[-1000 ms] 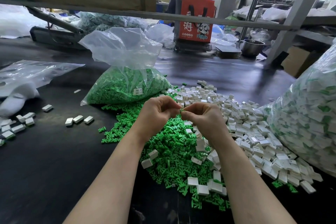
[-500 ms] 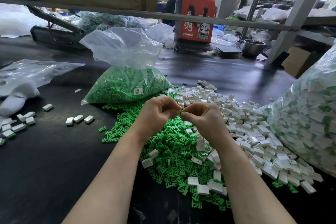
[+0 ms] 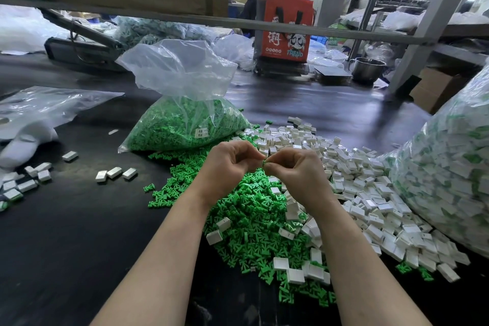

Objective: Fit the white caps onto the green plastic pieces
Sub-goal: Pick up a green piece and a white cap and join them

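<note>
Both hands meet at the centre, fingertips curled together around one small green piece. The left hand and right hand each pinch it, likely steadying it while a cap goes on; whether a cap is in the grip cannot be told. Directly beneath lies a heap of loose green pieces, with white caps spread to the right, both within easy reach on the dark bench. A clear bag of green pieces stands behind.
</note>
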Demonstrator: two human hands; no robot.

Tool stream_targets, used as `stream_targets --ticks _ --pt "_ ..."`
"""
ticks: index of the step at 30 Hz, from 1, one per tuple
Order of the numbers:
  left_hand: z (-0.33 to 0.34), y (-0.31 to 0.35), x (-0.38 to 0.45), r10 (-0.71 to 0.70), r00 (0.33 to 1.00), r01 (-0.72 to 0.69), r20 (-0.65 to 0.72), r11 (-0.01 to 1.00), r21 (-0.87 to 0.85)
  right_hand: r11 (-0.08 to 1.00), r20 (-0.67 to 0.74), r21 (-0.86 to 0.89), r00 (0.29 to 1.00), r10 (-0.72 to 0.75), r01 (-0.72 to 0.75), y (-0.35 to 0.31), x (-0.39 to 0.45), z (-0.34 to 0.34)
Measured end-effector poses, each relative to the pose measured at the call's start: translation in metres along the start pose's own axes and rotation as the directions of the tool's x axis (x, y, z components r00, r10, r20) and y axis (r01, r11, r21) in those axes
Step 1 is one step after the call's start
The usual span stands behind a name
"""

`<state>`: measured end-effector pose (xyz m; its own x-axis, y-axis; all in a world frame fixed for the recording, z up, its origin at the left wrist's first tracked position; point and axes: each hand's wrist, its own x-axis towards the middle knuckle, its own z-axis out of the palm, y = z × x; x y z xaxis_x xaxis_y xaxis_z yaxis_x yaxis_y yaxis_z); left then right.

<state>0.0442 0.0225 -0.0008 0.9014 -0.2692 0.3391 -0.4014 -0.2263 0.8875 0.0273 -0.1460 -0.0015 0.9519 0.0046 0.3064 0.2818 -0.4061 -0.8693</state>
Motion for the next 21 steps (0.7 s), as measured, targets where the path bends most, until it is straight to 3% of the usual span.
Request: stream_targets --ticks 4,9,13,18,21 --pt "0.0012 -0.0003 0.0 0.009 0.999 -0.01 -0.032 0.999 -0.052 0.998 -0.016 0.058 1.0 -0.001 0.002 -0.001 0.0004 -0.0004" --pt "0.003 -0.0009 0.0006 -0.052 0.99 0.012 -0.134 0.96 -0.279 0.984 -0.049 0.175 0.999 -0.013 0.021 -0.007 0.0001 0.0006" --pt "0.0051 -0.0025 0.0008 -0.1 0.986 0.045 -0.132 0.931 -0.363 0.989 -0.065 0.142 0.998 -0.022 0.031 -0.0073 0.0008 0.0028" --pt "0.0066 -0.0055 0.0013 -0.146 0.988 0.131 -0.054 0.966 -0.221 0.989 -0.064 0.145 0.998 -0.011 0.02 -0.0045 0.0004 0.0025" --pt "0.0048 -0.0029 0.0009 -0.142 0.987 0.122 -0.078 0.969 -0.217 0.995 -0.043 0.098 0.999 -0.014 0.018 -0.0037 0.0012 0.0012"
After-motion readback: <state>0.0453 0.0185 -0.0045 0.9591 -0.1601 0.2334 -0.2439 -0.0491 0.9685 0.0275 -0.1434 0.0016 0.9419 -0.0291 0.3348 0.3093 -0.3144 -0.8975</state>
